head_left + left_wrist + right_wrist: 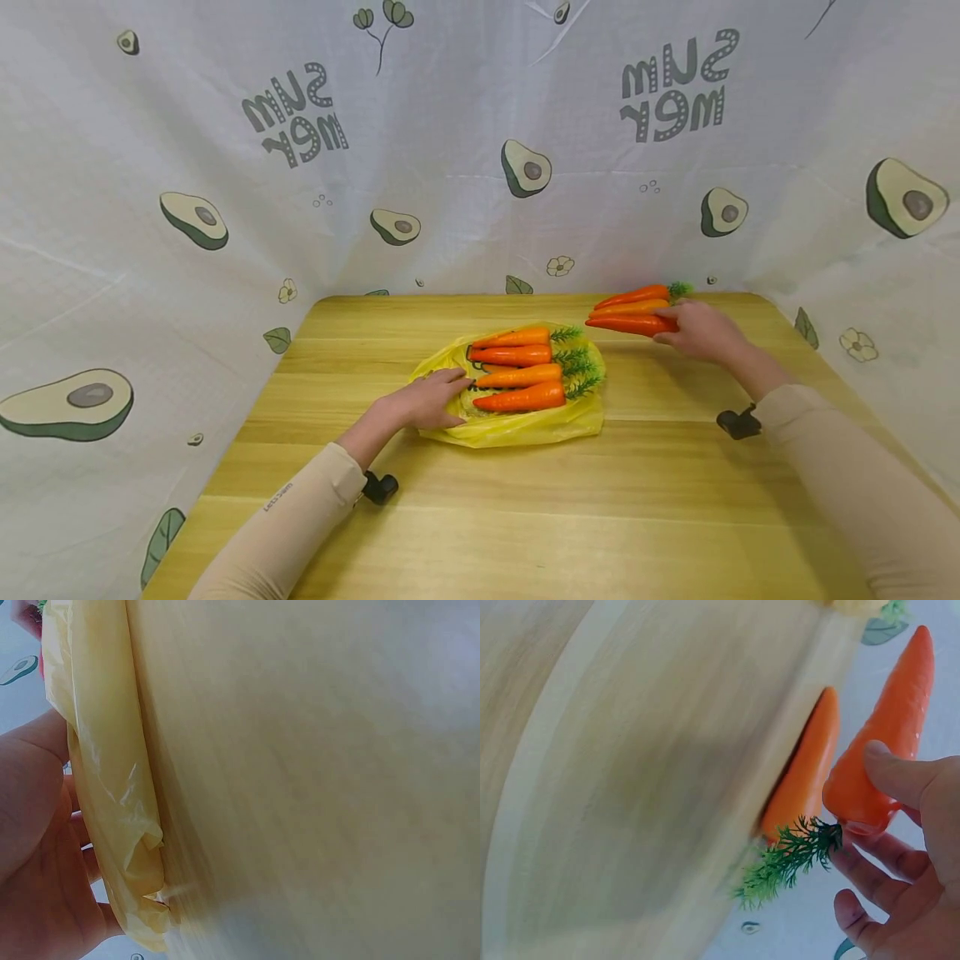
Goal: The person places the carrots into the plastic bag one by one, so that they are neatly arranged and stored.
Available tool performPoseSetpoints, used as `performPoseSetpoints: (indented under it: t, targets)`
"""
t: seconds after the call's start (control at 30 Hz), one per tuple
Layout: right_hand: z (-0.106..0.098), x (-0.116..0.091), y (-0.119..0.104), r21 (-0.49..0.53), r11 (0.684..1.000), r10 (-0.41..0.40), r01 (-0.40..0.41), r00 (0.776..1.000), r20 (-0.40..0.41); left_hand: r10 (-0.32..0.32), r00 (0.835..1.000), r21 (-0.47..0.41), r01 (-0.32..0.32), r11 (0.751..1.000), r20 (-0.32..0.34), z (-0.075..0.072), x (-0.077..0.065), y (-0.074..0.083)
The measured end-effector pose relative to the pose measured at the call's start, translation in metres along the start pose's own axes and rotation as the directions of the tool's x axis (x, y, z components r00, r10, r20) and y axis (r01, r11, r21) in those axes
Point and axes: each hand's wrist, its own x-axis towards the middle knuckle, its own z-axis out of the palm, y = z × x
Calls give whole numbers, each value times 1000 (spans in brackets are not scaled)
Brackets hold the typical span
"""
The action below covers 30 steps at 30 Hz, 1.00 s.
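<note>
My right hand (705, 332) pinches an orange-red carrot (881, 742) by its thick end, between thumb and fingers. In the right wrist view its green top hangs below the fingers. Two more carrots, an orange one (637, 307) and a redder one (637, 295), lie just behind it at the back right of the table. A yellow plastic bag (517, 432) lies spread near the middle, with several carrots (525, 395) side by side on it, leafy tops to the right. Over the bag's left edge, my left hand (423, 400) has its fingers extended towards the carrot tips.
The wooden table (510, 517) stands against a white curtain (465, 167) printed with avocados, which hangs at the back and both sides. A small black device (381, 488) sits at the left wrist, another black device (739, 422) at the right.
</note>
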Motion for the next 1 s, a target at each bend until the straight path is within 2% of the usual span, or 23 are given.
performPoseSetpoints:
  t: [0.4, 1.0]
  targets:
    - [-16, 2, -37, -29, 996, -89, 89, 996, -26, 1, 1000, -6, -1, 1000, 1, 1, 0, 0]
    - [-21, 17, -88, -39, 984, -173, 172, 984, -43, -3, 1000, -5, 3, 1000, 2, 1, 1, -1]
